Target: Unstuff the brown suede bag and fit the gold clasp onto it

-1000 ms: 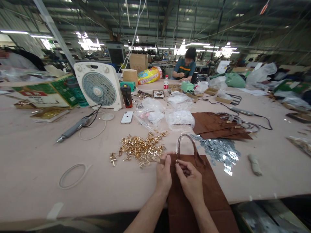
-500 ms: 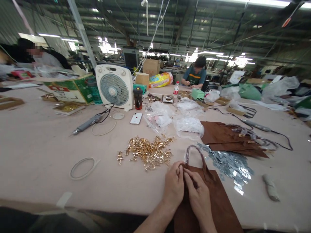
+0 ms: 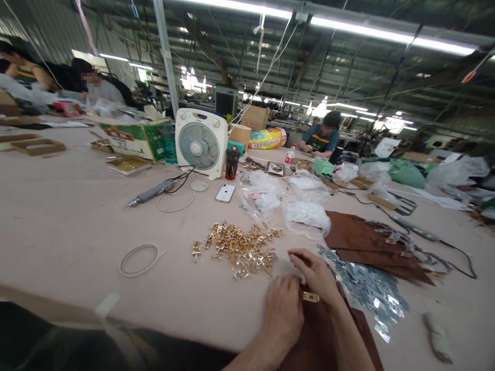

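Note:
A brown bag (image 3: 320, 335) lies at the table's front edge, partly under my forearms. My left hand (image 3: 284, 309) is closed round its upper left edge, fingers curled. Over the bag's top, my right hand (image 3: 317, 275) has its fingers stretched out to the left and apart, with nothing visible between them. Between the hands a gold metal clasp (image 3: 310, 297) shows on the bag. The bag's handle is mostly hidden behind my right hand. A heap of gold metal fittings (image 3: 242, 247) lies just beyond and left of my hands.
Flat grey metal plates (image 3: 367, 286) spread right of the bag, below stacked brown bags (image 3: 359, 237). Left are a tape roll (image 3: 139, 260) and a corded electric screwdriver (image 3: 150, 193). Farther back stand a fan (image 3: 201, 144), a phone (image 3: 225, 193) and plastic bags (image 3: 305, 214). Co-workers sit beyond.
The view has shifted. My right hand has moved off the bag's edge beside my left hand, up and over the handle. The gold clasp now shows between the hands.

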`<move>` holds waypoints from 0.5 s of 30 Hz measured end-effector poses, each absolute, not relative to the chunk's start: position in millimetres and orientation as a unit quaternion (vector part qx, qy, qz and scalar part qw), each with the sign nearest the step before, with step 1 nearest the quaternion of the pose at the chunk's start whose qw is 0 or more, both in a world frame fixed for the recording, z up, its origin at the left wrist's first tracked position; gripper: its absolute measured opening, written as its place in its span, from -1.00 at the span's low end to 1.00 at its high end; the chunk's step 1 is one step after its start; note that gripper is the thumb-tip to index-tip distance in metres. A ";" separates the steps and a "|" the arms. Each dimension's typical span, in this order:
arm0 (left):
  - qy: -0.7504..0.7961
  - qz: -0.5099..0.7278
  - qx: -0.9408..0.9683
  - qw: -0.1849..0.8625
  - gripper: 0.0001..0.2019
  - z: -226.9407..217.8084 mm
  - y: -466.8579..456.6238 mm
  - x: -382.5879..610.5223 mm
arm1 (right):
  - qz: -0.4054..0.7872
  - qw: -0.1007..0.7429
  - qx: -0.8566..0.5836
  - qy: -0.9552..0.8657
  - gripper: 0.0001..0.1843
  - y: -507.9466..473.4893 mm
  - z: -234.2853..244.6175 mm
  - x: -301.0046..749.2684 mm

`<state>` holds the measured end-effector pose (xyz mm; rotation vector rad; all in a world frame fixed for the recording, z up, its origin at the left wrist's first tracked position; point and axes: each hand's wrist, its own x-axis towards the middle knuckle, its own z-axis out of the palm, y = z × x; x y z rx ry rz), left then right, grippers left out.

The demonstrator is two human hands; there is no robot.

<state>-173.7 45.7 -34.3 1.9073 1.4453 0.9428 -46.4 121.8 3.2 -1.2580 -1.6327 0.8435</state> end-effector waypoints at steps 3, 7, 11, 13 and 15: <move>0.536 0.354 0.712 0.283 -0.62 -35.7 45.6 -175.4 | 0.333 0.360 -0.457 -0.742 -0.78 144.1 0.2 -60.5; 0.540 0.354 0.707 0.288 -0.65 -38.2 44.2 -177.3 | 0.289 0.320 -0.433 -0.791 -0.82 159.3 -15.5 -73.3; 0.547 0.348 0.707 0.283 -0.70 -38.2 45.0 -177.2 | 0.254 0.325 -0.447 -0.794 -0.87 162.6 -23.3 -73.0; 0.548 0.342 0.711 0.278 -0.71 -36.7 47.0 -175.9 | 0.246 0.345 -0.457 -0.782 -0.88 159.2 -22.2 -70.7; 0.545 0.341 0.715 0.275 -0.73 -35.2 49.6 -173.1 | 0.250 0.400 -0.469 -0.746 -0.87 151.9 -18.1 -66.7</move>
